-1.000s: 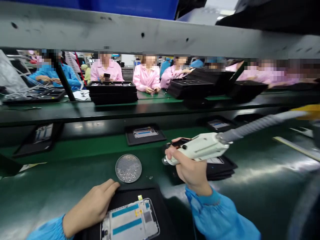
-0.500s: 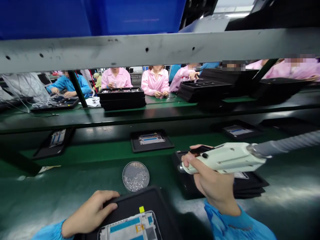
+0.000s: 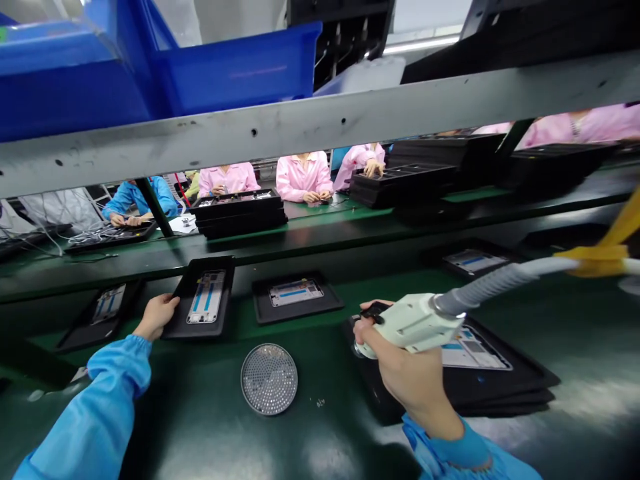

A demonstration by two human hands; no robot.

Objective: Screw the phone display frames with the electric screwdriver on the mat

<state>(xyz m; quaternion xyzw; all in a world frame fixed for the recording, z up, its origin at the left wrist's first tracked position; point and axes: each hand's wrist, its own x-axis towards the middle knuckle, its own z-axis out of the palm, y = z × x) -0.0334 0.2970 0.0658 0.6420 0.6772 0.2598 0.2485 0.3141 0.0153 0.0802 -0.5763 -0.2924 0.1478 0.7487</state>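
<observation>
My left hand [image 3: 157, 315] reaches out to the conveyor belt and grips the near left edge of a black tray [image 3: 186, 319] that carries a phone frame [image 3: 205, 296]. My right hand [image 3: 407, 375] is closed around a white electric screwdriver [image 3: 407, 322], whose grey hose [image 3: 500, 280] runs off to the right. The tool hovers above a stack of black trays [image 3: 505, 385] with another phone frame [image 3: 473, 349] on top. A round perforated screw dish [image 3: 269, 378] lies on the green mat between my hands.
More black trays with frames ride the belt: one [image 3: 296, 297] in the middle, one [image 3: 103, 312] at the left, one [image 3: 470, 260] at the right. A grey shelf beam [image 3: 310, 123] with blue bins [image 3: 235, 63] hangs overhead. Several people sit across the line behind tray stacks [image 3: 240, 212].
My left hand left the near edge of the bench and pushed the tray with the frame out onto the belt. The view tilted up. My right hand kept the screwdriver.
</observation>
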